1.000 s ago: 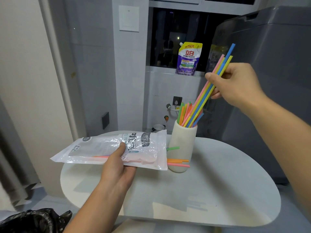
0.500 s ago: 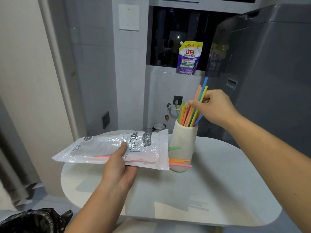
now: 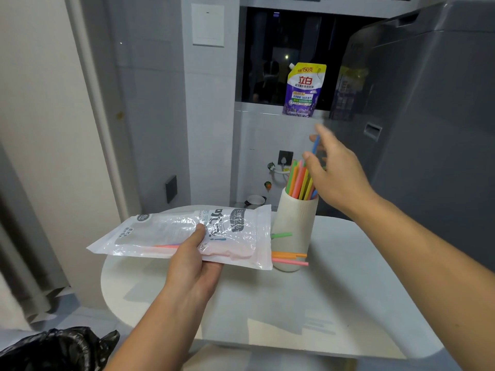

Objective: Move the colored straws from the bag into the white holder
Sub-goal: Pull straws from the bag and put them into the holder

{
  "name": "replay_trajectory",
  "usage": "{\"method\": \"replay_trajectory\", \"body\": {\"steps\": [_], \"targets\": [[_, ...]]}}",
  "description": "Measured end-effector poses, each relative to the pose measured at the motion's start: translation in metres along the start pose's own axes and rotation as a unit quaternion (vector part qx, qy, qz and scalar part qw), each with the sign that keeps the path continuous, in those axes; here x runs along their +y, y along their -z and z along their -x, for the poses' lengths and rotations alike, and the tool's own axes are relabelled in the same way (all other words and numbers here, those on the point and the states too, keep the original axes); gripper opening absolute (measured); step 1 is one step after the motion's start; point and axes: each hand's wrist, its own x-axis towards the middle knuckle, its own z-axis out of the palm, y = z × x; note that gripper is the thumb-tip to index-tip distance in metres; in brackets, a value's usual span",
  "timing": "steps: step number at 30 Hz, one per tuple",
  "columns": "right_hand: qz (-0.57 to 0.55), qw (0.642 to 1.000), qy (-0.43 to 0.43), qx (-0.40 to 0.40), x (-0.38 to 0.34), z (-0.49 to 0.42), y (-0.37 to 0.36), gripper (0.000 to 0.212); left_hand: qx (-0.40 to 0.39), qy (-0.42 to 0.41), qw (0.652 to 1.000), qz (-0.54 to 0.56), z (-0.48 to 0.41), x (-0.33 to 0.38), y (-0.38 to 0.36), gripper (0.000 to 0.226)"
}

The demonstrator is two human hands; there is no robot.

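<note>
Grip of right hand (image 3: 338, 180) splays slack above straws (image 3: 299, 183); left hand (image 3: 195, 267) clutches bag (image 3: 171, 230).

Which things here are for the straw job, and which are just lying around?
For the job: plastic bag, held by the left hand; straws poking out; white holder; straws standing inside; right hand above.
Just lying around: purple pouch, black bin bag, grey machine.

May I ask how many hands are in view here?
2: the left hand grips the bag above the table; the right hand is at the straws in the white holder.
</note>
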Motion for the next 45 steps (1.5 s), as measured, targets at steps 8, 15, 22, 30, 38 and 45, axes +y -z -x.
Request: {"method": "replay_trajectory", "body": {"steps": [8, 15, 22, 30, 38, 45], "targets": [[0.151, 0.986, 0.047, -0.049, 0.025, 0.008, -0.009, 0.045, 0.0, 0.003, 1.0, 0.005, 0.002, 0.0, -0.002, 0.025], [-0.023, 0.991, 0.024, 0.127, 0.007, 0.05, -0.004, 0.036, 0.0, 0.004, 1.0, -0.001, 0.005, 0.004, -0.002, 0.028], [-0.549, 0.704, -0.45, 0.014, -0.013, 0.135, -0.059, 0.044, -0.046, -0.057, 0.996, -0.051, 0.012, 0.0, -0.01, 0.026], [-0.647, 0.573, -0.501, 0.039, -0.021, 0.151, -0.084, 0.046, -0.107, -0.114, 0.973, -0.168, 0.026, -0.009, -0.014, 0.033], [-0.643, 0.548, -0.534, 0.018, -0.019, 0.156, -0.098, 0.038, -0.127, -0.174, 0.946, -0.242, 0.039, -0.008, -0.019, 0.032], [-0.563, 0.653, -0.498, -0.092, -0.018, 0.163, -0.101, 0.037, -0.125, -0.194, 0.939, -0.253, 0.038, 0.005, -0.021, 0.033]]}}
